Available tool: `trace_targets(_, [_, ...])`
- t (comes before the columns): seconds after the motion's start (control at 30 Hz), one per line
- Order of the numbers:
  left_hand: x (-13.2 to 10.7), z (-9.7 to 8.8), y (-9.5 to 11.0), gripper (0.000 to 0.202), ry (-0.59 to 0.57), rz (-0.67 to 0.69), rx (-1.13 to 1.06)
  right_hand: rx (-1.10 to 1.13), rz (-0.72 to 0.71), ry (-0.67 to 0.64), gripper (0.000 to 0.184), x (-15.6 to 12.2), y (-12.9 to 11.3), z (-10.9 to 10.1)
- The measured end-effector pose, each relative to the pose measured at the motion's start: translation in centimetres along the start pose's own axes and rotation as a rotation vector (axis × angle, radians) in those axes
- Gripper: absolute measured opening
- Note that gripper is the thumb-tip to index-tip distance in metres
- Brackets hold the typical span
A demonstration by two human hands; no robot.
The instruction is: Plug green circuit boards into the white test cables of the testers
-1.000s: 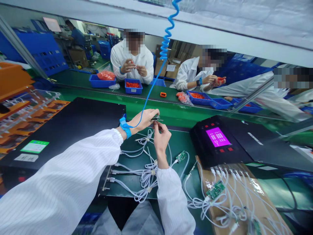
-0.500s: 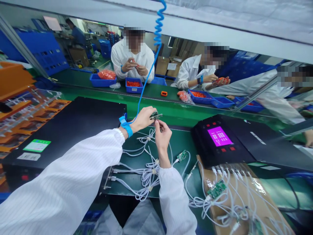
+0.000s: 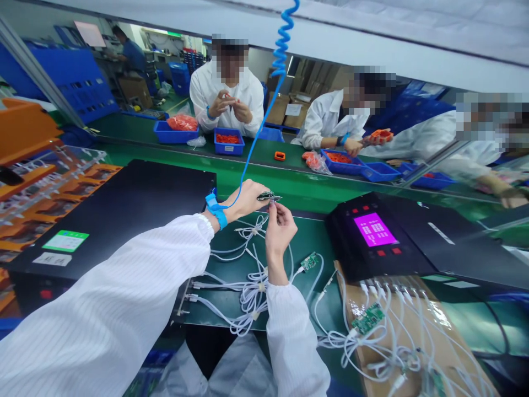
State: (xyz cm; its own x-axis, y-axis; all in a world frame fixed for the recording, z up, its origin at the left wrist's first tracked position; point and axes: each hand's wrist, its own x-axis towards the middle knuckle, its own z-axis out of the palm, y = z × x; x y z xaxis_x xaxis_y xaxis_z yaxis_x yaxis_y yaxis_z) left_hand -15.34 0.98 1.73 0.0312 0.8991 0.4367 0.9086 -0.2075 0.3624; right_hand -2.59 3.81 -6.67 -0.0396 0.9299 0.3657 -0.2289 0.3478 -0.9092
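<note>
My left hand (image 3: 244, 198) pinches a small green circuit board (image 3: 268, 196), held up above the green mat (image 3: 301, 234). A blue wrist strap (image 3: 215, 209) with a coiled blue cord (image 3: 281, 49) sits on that wrist. My right hand (image 3: 280, 230) is closed just below and right of the board, its fingertips pinching something small at the board's edge, likely a white cable's plug. Bundled white cables (image 3: 252, 289) lie beneath both hands. Another small board (image 3: 308, 261) lies on the mat, wired to a cable.
A black tester with a magenta screen (image 3: 375, 229) stands at right, with cables and a board (image 3: 367, 318) on cardboard (image 3: 433, 325) before it. A black box (image 3: 124, 209) lies at left, orange trays (image 3: 25, 182) beyond. Across the conveyor (image 3: 306, 184) people in white coats handle orange parts from blue bins (image 3: 228, 142).
The board in my left hand has turned from tilted to nearly level. My right hand's fingertips have shifted slightly right along its edge. The view has drifted a little.
</note>
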Motion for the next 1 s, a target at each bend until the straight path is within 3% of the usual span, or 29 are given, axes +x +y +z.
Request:
trace_targets(0.33, [0.0, 0.5, 0.4, 0.02, -0.068, 0.1, 0.138, -0.062, 0.032, 0.1, 0.038, -0.3, 0.5, 0.4])
trace_targets(0.77, [-0.2, 0.7, 0.6, 0.022, -0.03, -0.029, 0.028, -0.008, 0.043, 0.086, 0.038, 0.3, 0.9, 1.4])
trace_targets(1.0, [0.0, -0.1, -1.0, 0.016, -0.101, -0.092, 0.024, -0.045, 0.049, -0.086, 0.037, 0.7, 1.4, 1.1])
